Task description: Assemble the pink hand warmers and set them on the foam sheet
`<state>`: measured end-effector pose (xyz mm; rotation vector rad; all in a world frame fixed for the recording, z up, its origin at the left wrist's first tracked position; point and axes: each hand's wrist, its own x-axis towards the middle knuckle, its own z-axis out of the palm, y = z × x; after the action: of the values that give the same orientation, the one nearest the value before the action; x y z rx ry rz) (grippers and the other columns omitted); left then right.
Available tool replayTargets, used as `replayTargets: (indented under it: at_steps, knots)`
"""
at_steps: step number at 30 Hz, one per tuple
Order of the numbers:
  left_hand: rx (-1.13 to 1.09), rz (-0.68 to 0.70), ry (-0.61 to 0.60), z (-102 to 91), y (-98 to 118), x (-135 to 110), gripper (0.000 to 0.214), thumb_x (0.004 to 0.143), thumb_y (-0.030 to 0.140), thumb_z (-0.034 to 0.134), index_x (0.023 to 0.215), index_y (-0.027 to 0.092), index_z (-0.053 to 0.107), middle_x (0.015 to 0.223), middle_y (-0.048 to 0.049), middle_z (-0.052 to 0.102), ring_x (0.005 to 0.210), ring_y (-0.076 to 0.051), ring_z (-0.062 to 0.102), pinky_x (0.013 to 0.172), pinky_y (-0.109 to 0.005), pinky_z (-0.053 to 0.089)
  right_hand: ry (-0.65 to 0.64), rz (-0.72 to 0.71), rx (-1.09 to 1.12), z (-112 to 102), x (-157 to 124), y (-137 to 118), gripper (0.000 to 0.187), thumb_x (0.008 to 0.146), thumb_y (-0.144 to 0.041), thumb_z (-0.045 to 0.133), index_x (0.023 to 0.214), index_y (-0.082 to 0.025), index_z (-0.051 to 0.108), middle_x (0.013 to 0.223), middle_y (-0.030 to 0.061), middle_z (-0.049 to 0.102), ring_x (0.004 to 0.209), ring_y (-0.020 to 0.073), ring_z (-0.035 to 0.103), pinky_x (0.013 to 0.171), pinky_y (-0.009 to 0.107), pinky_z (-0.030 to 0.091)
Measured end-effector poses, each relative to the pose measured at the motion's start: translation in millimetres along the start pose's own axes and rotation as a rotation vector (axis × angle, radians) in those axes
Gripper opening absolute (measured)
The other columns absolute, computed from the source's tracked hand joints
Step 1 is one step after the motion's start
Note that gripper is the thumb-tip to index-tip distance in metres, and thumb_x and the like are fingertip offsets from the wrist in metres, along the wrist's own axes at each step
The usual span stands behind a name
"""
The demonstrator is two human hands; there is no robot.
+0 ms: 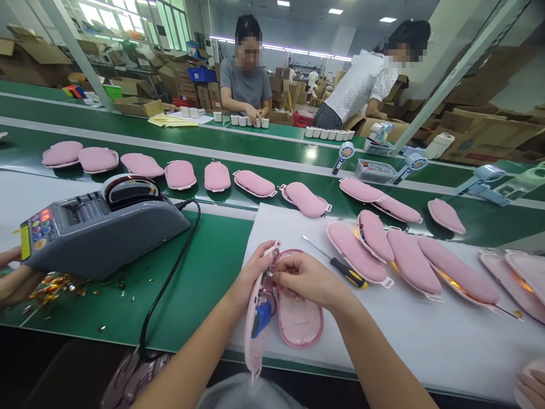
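My left hand grips a pink shell half, tipped up on its edge. Inside it show a blue part and some wires. The matching pink shell half lies hollow side up on the white sheet, just to the right. Over its upper end, my right hand has its fingers pinched close to the inside of the held half. Whatever sits between those fingertips is too small to name. Beyond that hand lies a screwdriver with a black and yellow handle.
Several closed pink cases crowd the right side; others line the green belt ahead. At left stands a grey tape dispenser with a black cable; another person's hand touches it. Two people work across the belt.
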<state>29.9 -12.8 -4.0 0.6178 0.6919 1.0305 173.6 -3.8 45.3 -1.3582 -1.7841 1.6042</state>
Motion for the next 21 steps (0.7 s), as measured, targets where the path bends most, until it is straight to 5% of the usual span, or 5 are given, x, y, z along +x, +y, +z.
replayTargets:
  at_steps: [12, 15, 18, 21]
  knots:
    - [0.102, 0.037, 0.001, 6.7, 5, -6, 0.052, 0.074, 0.047, 0.068, 0.117, 0.025, 0.048, 0.083, 0.003, 0.059, 0.065, -0.013, 0.058, 0.066, -0.026, 0.046, -0.057, 0.056, -0.082, 3, 6, -11, 0.006, 0.068, -0.018, 0.049, 0.063, -0.019, 0.053, 0.054, -0.0046, 0.048, 0.047, 0.0093, 0.042, 0.045, 0.023, 0.034]
    - [0.047, 0.001, 0.069, 2.3, 6, -1, 0.051, 0.072, 0.048, 0.07, 0.113, 0.023, 0.052, 0.079, 0.0031, 0.059, 0.065, -0.013, 0.058, 0.064, -0.024, 0.046, 0.292, -0.085, -0.221, 10, -5, 4, 0.012, 0.077, -0.021, 0.05, 0.08, -0.02, 0.061, 0.083, 0.0035, 0.064, 0.073, 0.0167, 0.057, 0.065, 0.029, 0.045]
    - [-0.064, -0.007, 0.134, -2.5, 6, -1, 0.05, 0.068, 0.043, 0.074, 0.11, 0.023, 0.055, 0.086, 0.0013, 0.063, 0.075, -0.015, 0.062, 0.073, -0.027, 0.049, 0.728, -0.116, -0.323, 13, -24, 32, 0.04, 0.08, -0.034, 0.058, 0.118, -0.023, 0.056, 0.12, 0.0106, 0.059, 0.105, 0.0272, 0.055, 0.091, 0.043, 0.044]
    - [-0.117, 0.014, 0.102, -6.1, 4, -6, 0.047, 0.068, 0.04, 0.074, 0.109, 0.023, 0.058, 0.09, -0.0012, 0.065, 0.083, -0.02, 0.064, 0.079, -0.032, 0.049, 0.566, 0.078, -0.064, 16, -41, 54, 0.068, 0.072, -0.032, 0.067, 0.135, -0.025, 0.042, 0.114, 0.0081, 0.063, 0.098, 0.0259, 0.062, 0.087, 0.043, 0.05]
